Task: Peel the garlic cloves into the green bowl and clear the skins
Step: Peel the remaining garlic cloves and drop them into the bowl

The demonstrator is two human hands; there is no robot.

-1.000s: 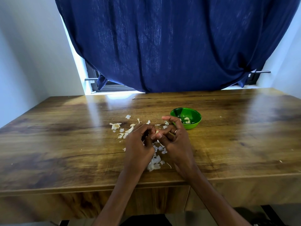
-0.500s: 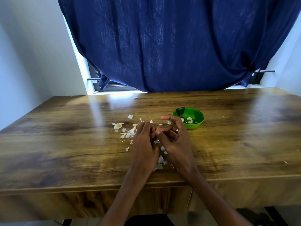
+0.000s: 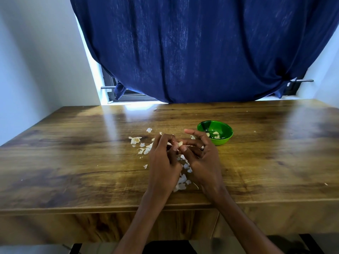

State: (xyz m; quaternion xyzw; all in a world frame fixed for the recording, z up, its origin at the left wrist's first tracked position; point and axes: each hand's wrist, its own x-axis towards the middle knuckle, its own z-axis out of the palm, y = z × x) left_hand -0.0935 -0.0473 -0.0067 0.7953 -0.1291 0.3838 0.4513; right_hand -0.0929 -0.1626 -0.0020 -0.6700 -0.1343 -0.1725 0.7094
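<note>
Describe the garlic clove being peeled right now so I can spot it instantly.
On the wooden table, just left of the green bowl, the left hand and right hand meet fingertip to fingertip. The clove is pinched between them, pale and plump, unlike the thin, flat skins scattered below.

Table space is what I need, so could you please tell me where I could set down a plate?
The wooden table is bare left of the garlic skins and right of the green bowl. The middle is crowded: skins lie scattered around the left hand and right hand.
</note>
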